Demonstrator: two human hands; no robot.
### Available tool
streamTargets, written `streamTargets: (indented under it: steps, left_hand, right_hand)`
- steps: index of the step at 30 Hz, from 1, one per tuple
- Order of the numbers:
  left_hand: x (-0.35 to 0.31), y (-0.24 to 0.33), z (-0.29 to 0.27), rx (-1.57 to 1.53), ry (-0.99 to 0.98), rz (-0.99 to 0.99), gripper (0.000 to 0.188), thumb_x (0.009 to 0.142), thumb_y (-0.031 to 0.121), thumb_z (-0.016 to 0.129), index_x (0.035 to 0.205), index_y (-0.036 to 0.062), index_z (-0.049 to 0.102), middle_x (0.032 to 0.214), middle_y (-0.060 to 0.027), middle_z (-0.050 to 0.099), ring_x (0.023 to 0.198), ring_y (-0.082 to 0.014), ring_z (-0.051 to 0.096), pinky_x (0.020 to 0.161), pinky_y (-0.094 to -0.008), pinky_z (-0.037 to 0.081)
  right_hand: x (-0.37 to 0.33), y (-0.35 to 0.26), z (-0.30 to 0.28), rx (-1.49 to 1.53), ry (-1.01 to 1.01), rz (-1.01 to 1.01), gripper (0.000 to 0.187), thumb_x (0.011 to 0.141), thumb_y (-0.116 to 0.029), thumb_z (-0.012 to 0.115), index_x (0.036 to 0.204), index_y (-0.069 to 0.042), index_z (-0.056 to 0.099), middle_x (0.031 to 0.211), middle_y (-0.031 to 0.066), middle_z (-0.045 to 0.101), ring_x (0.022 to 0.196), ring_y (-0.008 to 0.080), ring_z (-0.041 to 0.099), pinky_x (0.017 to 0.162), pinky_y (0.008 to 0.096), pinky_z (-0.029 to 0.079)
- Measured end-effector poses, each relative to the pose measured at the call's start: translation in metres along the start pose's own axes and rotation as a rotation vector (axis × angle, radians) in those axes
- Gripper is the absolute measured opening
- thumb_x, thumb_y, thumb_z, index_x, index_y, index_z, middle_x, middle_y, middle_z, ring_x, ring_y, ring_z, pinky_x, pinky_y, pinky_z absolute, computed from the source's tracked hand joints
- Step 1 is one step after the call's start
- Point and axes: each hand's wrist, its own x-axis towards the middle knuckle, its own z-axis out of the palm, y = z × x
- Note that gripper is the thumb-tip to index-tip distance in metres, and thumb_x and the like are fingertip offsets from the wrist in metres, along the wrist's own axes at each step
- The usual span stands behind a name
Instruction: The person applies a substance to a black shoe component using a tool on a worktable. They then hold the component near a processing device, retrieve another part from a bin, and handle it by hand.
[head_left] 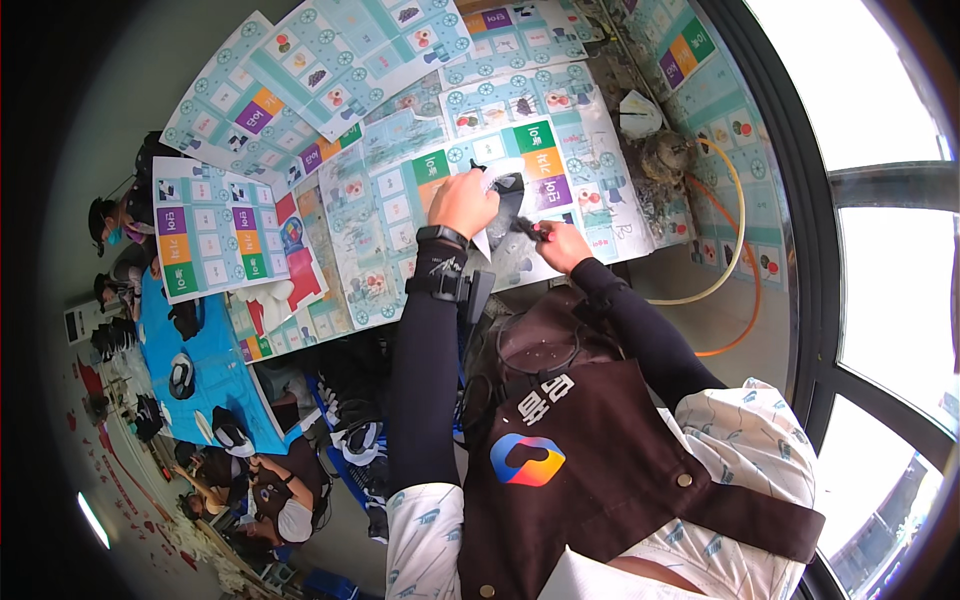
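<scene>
My left hand (463, 205), with a dark watch at the wrist, has its fingers closed on the upper edge of a black-and-white piece (508, 204) of sheet material, perhaps a shoe upper. The piece hangs over the near edge of the worktable. My right hand (565, 248) grips a small dark tool (528, 230) with a pink-red part, possibly a brush. Its dark tip is right beside or against the lower part of the piece; contact is unclear. Printed sheets (390, 200) in teal, white, orange and purple cover the worktable under both hands.
A crusted pot (666, 155) stands at the table's right end, with a yellow hose (738, 230) and an orange hose (752, 305) near it. Windows (880, 310) line the right. At left, a blue table (195, 345) bears shoe-like items; people (275, 500) sit beyond.
</scene>
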Motion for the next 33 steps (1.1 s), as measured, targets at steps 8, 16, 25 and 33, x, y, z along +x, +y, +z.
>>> streamTargets:
  steps: [8, 16, 25, 33]
  left_hand:
    - [0.026, 0.022, -0.009, 0.092, -0.153, -0.062, 0.046, 0.090, 0.042, 0.062, 0.113, 0.0030, 0.074, 0.109, -0.0265, 0.073, 0.107, -0.0450, 0.068, 0.096, -0.0517, 0.054]
    - [0.028, 0.024, -0.008, 0.080, -0.098, -0.044, 0.050, 0.092, 0.044, 0.064, 0.104, -0.0031, 0.074, 0.102, -0.0285, 0.073, 0.103, -0.0440, 0.070, 0.095, -0.0497, 0.054]
    - [0.032, 0.022, -0.008, 0.081, -0.136, -0.028, 0.051, 0.092, 0.045, 0.065, 0.105, -0.0030, 0.074, 0.105, -0.0286, 0.073, 0.105, -0.0441, 0.069, 0.096, -0.0499, 0.053]
    - [0.030, 0.026, -0.008, 0.075, -0.143, -0.059, 0.051, 0.093, 0.048, 0.065, 0.107, -0.0004, 0.075, 0.107, -0.0270, 0.073, 0.105, -0.0434, 0.069, 0.095, -0.0499, 0.054]
  right_hand:
    - [0.011, -0.004, -0.008, -0.044, 0.036, -0.043, 0.026, 0.086, -0.017, 0.055, 0.100, -0.004, 0.071, 0.091, 0.0299, 0.070, 0.091, 0.0497, 0.067, 0.085, 0.0577, 0.052]
    - [0.008, -0.004, -0.007, -0.039, 0.137, -0.031, 0.024, 0.085, -0.017, 0.053, 0.097, -0.004, 0.070, 0.088, 0.0299, 0.069, 0.090, 0.0503, 0.067, 0.086, 0.0582, 0.052]
    - [0.008, -0.009, -0.007, -0.031, 0.184, 0.009, 0.024, 0.085, -0.017, 0.054, 0.099, -0.006, 0.069, 0.088, 0.0294, 0.070, 0.090, 0.0500, 0.067, 0.086, 0.0584, 0.052]
    - [0.006, 0.002, -0.006, -0.056, 0.164, -0.024, 0.022, 0.085, -0.018, 0.056, 0.099, -0.006, 0.069, 0.087, 0.0296, 0.070, 0.089, 0.0497, 0.067, 0.084, 0.0589, 0.051]
